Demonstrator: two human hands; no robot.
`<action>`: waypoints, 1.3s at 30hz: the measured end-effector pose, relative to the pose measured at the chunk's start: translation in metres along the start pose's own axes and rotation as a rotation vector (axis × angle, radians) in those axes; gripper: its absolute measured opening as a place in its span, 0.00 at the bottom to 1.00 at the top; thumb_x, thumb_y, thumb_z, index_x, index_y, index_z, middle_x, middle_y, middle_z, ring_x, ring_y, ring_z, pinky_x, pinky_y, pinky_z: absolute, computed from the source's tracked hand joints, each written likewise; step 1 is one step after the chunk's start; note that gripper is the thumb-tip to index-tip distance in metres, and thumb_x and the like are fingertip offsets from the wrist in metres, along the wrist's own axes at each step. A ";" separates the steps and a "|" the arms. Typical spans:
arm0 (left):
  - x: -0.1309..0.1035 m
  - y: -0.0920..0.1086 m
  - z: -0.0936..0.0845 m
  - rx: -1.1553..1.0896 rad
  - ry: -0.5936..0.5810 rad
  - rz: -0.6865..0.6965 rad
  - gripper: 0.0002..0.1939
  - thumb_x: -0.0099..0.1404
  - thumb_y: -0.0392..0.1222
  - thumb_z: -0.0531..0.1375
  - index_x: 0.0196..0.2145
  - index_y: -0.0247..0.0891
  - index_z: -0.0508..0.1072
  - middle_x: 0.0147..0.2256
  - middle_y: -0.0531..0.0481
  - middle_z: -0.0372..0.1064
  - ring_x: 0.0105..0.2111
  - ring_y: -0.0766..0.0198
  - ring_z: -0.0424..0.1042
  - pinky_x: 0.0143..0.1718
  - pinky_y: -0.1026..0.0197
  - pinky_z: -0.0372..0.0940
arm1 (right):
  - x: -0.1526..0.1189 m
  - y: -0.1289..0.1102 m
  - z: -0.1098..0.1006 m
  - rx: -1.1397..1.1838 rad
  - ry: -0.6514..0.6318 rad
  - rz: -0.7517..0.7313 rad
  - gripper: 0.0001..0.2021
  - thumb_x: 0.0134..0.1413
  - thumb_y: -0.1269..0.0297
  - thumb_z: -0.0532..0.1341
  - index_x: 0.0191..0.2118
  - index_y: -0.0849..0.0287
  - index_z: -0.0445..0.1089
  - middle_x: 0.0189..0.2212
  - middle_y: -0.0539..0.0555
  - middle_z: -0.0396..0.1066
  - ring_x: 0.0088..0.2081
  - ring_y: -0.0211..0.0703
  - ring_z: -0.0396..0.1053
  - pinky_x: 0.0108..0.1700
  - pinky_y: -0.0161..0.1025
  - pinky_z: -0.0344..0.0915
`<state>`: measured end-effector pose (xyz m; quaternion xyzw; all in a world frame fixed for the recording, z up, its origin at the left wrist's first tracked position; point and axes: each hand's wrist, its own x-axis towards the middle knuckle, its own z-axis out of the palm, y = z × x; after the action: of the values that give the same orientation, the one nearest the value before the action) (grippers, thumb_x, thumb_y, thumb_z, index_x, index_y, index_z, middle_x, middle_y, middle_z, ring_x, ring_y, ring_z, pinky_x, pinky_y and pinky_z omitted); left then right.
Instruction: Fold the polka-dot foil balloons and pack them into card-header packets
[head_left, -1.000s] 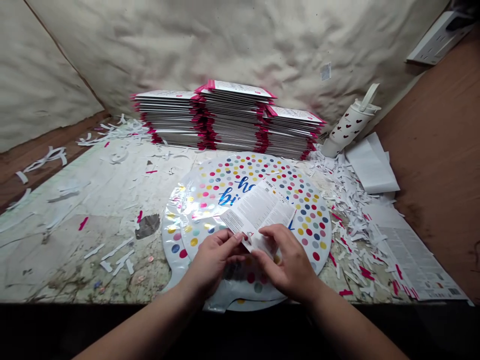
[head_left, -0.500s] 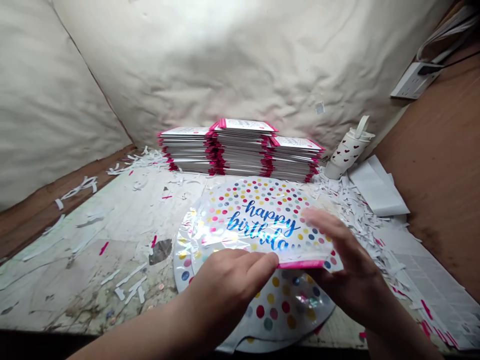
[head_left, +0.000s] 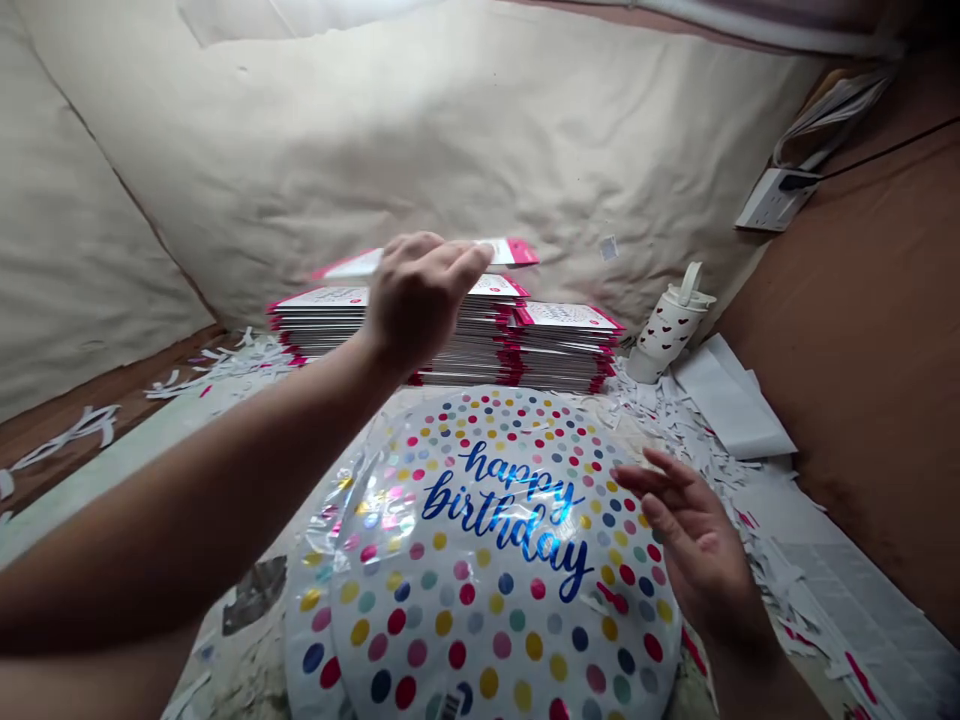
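My left hand reaches forward over the stacks, its fingers closed on a flat white packet with pink edges. The packet is slightly blurred and is held above the left and middle stacks; part of it is behind the hand. Below lie flat foil balloons with coloured dots and blue "happy birthday" lettering, one overlapping another. My right hand is open at the right edge of the top balloon, fingers apart and holding nothing.
Three stacks of similar packets stand against the covered back wall, the right stack lowest. A white tumbler with hearts, folded white paper and paper shreds lie to the right. A power socket is on the right wall.
My left hand has moved from the near side of the balloons up to the stacks, carrying the packet. My right hand has let go of the packet and stays at the right. The view has shifted.
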<state>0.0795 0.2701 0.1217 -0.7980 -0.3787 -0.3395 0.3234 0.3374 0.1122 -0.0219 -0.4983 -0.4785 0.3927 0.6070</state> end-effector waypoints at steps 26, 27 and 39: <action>-0.234 0.135 -0.057 -0.784 -1.064 0.300 0.36 0.61 0.57 0.52 0.62 0.42 0.46 0.61 0.40 0.45 0.59 0.44 0.48 0.55 0.40 0.49 | -0.090 0.029 -0.047 -0.933 -0.979 -0.134 0.31 0.53 0.60 0.59 0.61 0.45 0.48 0.61 0.53 0.48 0.62 0.53 0.44 0.59 0.59 0.44; -0.242 0.136 -0.058 -0.789 -1.042 0.280 0.33 0.63 0.54 0.51 0.62 0.42 0.47 0.61 0.40 0.46 0.59 0.45 0.48 0.56 0.40 0.49 | -0.093 0.030 -0.050 -0.920 -0.939 -0.173 0.29 0.53 0.62 0.58 0.60 0.45 0.51 0.60 0.53 0.52 0.61 0.52 0.47 0.59 0.58 0.46; -0.228 0.183 -0.078 -0.808 -0.978 0.122 0.18 0.60 0.35 0.52 0.48 0.33 0.68 0.47 0.38 0.68 0.46 0.51 0.67 0.47 0.50 0.63 | -0.107 0.017 -0.023 -0.802 -0.724 -0.163 0.10 0.58 0.68 0.51 0.35 0.58 0.70 0.30 0.54 0.72 0.35 0.42 0.70 0.38 0.40 0.67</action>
<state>0.0973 0.0297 -0.0611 -0.9399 -0.2785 -0.0331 -0.1946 0.3350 0.0077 -0.0599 -0.4849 -0.8062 0.2779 0.1943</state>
